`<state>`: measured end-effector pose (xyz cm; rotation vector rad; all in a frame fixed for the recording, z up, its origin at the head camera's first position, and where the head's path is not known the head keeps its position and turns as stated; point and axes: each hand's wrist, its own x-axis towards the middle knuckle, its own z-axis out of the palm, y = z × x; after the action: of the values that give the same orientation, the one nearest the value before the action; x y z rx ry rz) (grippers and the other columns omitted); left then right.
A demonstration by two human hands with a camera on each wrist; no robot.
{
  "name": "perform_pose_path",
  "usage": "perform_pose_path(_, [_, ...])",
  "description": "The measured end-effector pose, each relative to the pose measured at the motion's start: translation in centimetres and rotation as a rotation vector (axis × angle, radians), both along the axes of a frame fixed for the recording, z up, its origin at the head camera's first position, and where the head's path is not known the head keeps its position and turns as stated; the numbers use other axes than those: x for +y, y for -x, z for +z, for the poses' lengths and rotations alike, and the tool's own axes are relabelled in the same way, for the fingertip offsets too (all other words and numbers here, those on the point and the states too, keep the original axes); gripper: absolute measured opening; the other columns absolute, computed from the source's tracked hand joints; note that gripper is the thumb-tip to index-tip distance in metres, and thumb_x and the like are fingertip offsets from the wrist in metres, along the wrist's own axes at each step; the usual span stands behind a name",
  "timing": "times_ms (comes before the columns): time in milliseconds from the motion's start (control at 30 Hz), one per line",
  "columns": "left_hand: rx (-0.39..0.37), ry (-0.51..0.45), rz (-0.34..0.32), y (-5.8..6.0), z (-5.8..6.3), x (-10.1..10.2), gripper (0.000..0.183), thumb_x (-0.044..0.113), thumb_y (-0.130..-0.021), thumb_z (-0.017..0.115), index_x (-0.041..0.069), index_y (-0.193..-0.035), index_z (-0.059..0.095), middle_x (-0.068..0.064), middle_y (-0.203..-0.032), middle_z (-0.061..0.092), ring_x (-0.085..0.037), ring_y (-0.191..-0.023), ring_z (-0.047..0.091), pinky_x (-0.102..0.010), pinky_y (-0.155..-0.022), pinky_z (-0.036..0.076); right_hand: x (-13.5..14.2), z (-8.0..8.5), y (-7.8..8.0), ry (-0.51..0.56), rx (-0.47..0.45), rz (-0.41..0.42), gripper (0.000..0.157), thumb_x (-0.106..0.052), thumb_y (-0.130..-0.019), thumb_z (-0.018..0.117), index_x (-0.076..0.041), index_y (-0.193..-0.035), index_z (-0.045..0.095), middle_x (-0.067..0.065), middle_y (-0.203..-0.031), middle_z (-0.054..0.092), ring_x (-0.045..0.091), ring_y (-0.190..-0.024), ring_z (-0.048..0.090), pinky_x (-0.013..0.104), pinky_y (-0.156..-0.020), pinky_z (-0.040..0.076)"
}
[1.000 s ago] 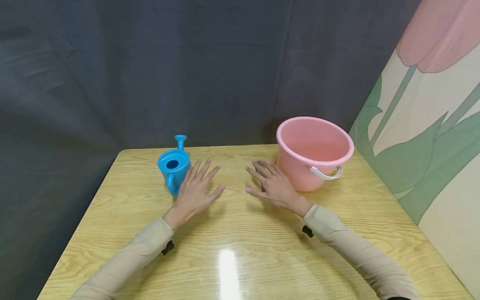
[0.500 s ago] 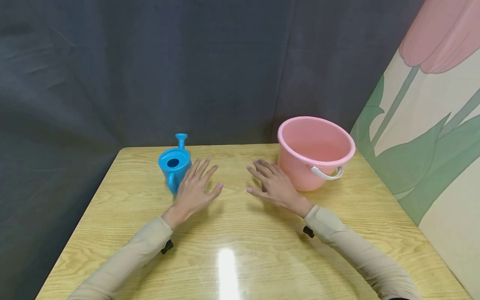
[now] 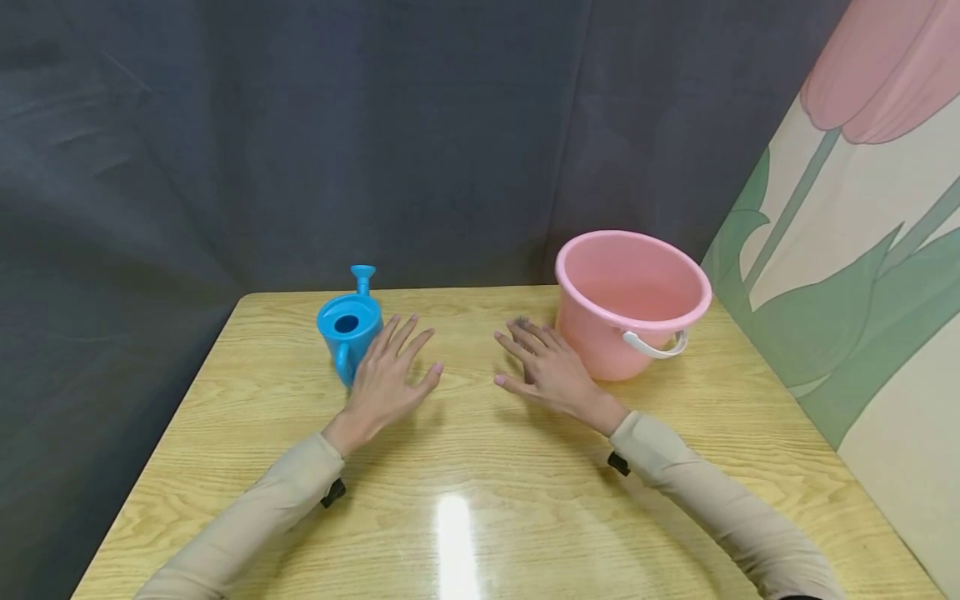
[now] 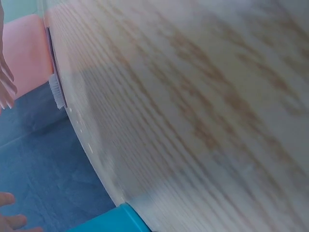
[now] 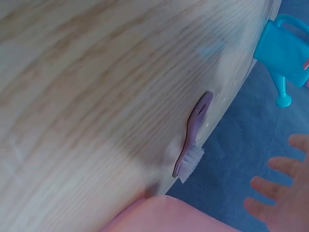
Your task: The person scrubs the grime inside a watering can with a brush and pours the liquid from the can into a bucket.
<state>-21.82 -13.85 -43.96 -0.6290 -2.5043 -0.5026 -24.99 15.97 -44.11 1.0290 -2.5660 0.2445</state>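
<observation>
My left hand (image 3: 384, 379) hovers with straight, spread fingers just right of a blue watering can (image 3: 348, 321). The can stands upright, spout away from me, its handle partly behind the hand. My right hand (image 3: 551, 371) is spread likewise, left of a pink bucket (image 3: 600, 350) with a white handle (image 3: 656, 347). Below that hand a purple scrub brush (image 5: 194, 128) lies on the table, its white bristles (image 5: 191, 164) facing up; the head view shows only a sliver of it. Neither hand holds anything. Whether the left fingers touch the can, I cannot tell.
All of this is on a light wooden table (image 3: 480, 450). A dark curtain (image 3: 375, 150) hangs behind its far edge, and a wall with painted tulips (image 3: 840, 325) runs along the right side.
My left hand has drifted very slightly left, closer to the watering can. The right hand, bucket and can look still; the head view has shifted a touch.
</observation>
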Motion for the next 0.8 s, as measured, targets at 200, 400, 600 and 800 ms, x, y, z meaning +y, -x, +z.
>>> perform_pose_path(200, [0.008,-0.017,0.001,-0.07,0.00,-0.14,0.059,0.052,-0.098,0.046,0.013,-0.141,0.055,-0.014,-0.151,0.043,-0.040,-0.141,0.033,-0.057,-0.111,0.031,0.02,0.05,-0.08,0.018,0.018,0.014,0.088,-0.076,-0.095,0.018,-0.012,-0.148,0.047,0.018,-0.150,0.043,0.037,-0.138,0.039,0.054,-0.113,0.028])
perform_pose_path(400, [0.026,-0.034,0.000,-0.09,-0.07,-0.29,0.058,0.050,-0.097,0.049,0.012,-0.141,0.055,-0.015,-0.148,0.046,-0.040,-0.138,0.037,-0.058,-0.108,0.034,0.09,0.08,-0.18,0.033,0.019,0.022,0.087,-0.075,-0.095,0.020,-0.012,-0.148,0.048,0.019,-0.149,0.045,0.039,-0.135,0.042,0.054,-0.111,0.031])
perform_pose_path(600, [0.097,-0.062,-0.013,-0.13,-0.24,-0.54,0.057,0.051,-0.099,0.044,0.010,-0.136,0.059,-0.016,-0.142,0.052,-0.040,-0.131,0.045,-0.058,-0.102,0.041,0.20,0.08,-0.33,0.055,-0.015,0.005,0.085,-0.076,-0.095,0.025,-0.013,-0.146,0.050,0.017,-0.149,0.046,0.041,-0.130,0.047,0.056,-0.106,0.037])
perform_pose_path(800, [0.145,-0.087,-0.002,-0.21,-0.19,-0.75,0.059,0.054,-0.100,0.041,0.009,-0.133,0.061,-0.017,-0.138,0.055,-0.038,-0.127,0.049,-0.058,-0.098,0.044,0.33,0.04,-0.37,0.080,-0.031,-0.004,0.083,-0.076,-0.094,0.029,-0.013,-0.143,0.054,0.016,-0.145,0.050,0.041,-0.126,0.050,0.055,-0.103,0.040])
